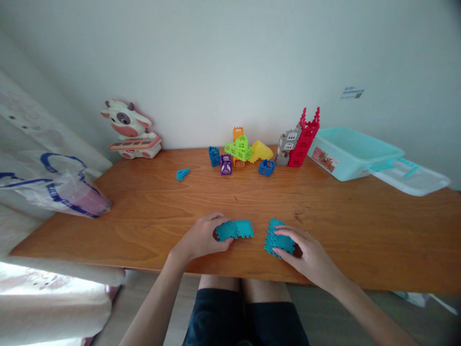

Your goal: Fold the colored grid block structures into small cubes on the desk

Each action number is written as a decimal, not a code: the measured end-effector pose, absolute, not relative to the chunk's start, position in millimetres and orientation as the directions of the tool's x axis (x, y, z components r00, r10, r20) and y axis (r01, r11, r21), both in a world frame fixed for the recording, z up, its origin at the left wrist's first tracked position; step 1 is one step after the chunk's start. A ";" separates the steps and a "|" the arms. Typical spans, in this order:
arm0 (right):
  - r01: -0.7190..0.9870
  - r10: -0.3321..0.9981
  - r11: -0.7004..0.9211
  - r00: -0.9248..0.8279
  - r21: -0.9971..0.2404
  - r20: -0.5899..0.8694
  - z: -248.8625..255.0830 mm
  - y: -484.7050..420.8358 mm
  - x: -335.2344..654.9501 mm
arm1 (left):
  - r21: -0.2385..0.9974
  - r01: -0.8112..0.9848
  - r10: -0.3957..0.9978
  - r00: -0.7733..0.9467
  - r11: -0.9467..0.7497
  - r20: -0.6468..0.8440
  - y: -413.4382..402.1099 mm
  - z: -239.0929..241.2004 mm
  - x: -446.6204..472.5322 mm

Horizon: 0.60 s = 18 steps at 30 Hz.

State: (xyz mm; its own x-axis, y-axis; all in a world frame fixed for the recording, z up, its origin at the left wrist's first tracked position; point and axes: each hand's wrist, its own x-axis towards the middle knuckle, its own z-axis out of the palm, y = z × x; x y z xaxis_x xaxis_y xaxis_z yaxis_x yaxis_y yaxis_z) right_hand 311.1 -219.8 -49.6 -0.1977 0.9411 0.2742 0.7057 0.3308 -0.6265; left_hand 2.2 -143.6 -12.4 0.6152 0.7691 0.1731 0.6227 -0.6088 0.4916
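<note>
The wooden table (151, 211), with a smooth orange-brown grain, spans the middle of the frame. At right stands a mint plastic storage box (360, 166), rectangular, with its translucent lid (428, 181) beside it. At left lies a clear, crumpled plastic bag (66, 194) with blue handles. At upper left is a glossy cow-shaped keyboard toy (135, 129); right of centre stands an upright structure of red and grey panels (306, 142). The left hand (203, 235), lower centre, has thumb and fingers partly closed across the near and far edges of the left turquoise assembly (245, 228), gripping its left end. The right hand (313, 254), lower right of centre, has thumb and fingers moderately parted over the face of the right turquoise assembly (271, 238); whether they grip it or rest on it cannot be told. Governing relation: the right assembly lies just to the right of the left assembly's free end, apart from it; the left assembly's long axis runs left to right, toward that gap, and the left hand is nearer this axis. Both assemblies are thin, matte plastic with toothed edges and visible seams. Smallest items, behind: a purple toy car (226, 165) and a light-blue toothed piece (182, 174).
</note>
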 end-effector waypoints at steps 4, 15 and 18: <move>0.598 0.962 0.154 0.090 -0.786 0.257 -53.5 -226.1 290.4 | 0.587 0.626 0.850 0.465 -0.513 0.247 -158.3 -8.5 11.2; 0.549 0.937 0.278 0.024 -0.788 0.348 -43.0 -194.3 347.9 | 0.519 0.803 0.956 0.234 -0.293 0.178 -222.3 -32.2 121.9; 0.550 0.929 0.360 -0.133 -0.754 0.347 -44.8 -188.4 347.7 | 0.478 0.834 0.961 0.225 -0.275 0.159 -225.5 -36.0 136.8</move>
